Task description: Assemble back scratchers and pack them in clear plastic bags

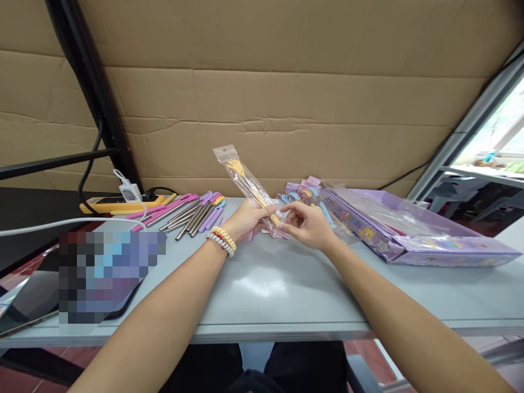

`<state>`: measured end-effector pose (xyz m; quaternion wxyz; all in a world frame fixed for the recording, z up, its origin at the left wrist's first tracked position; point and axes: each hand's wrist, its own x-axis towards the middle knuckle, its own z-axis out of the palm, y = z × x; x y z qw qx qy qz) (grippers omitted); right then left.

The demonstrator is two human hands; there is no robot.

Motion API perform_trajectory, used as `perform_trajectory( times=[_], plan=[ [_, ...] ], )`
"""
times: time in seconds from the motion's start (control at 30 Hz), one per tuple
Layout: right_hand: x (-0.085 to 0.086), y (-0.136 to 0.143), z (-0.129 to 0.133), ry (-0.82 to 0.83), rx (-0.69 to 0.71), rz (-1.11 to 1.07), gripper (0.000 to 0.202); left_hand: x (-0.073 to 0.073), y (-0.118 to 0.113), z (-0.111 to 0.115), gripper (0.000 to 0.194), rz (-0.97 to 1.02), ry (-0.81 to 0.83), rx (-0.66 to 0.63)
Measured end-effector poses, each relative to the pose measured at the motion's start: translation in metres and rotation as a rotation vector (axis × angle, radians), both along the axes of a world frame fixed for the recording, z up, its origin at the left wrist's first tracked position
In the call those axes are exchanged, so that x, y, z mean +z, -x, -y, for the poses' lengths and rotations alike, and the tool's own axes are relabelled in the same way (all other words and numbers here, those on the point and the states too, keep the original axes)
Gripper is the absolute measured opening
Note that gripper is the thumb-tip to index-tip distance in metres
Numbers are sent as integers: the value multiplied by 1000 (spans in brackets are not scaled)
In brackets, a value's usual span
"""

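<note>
A yellow back scratcher with a hand-shaped head lies inside a clear plastic bag, tilted with its head up and to the left. My left hand, closed around the lower half, grips the bagged back scratcher. At the lower end my right hand pinches the bag near the handle's tip, thumb and forefinger bent together. Left of my hands, loose back scratchers with metal rods and pink, purple, yellow and blue parts lie in a pile. Just behind my right hand are bagged back scratchers, partly hidden.
An open purple box with clear plastic inside stands on the grey table at right. A blurred-out device lies at front left. Behind it are a yellow power strip, a white charger and cables. Cardboard walls the back.
</note>
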<state>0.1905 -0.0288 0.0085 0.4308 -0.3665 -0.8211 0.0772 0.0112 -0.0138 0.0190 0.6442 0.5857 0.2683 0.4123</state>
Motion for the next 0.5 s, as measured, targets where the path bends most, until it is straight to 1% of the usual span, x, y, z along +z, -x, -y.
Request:
perform_trajectory(
  times=[0.17,0.3,0.37,0.5],
  plan=[
    [-2,1,1,-45,-61,-23,29,-2,0,-3,29,-2,-2,-29],
    [-1,2,1,-49,-108,-30,31,-3,-1,-4,28,21,-8,-16],
    [-1,2,0,-40,-117,-30,31,-2,-2,-5,27,32,0,11],
    [1,2,-1,30,-91,-57,30,0,-1,-6,22,144,36,132]
  ],
)
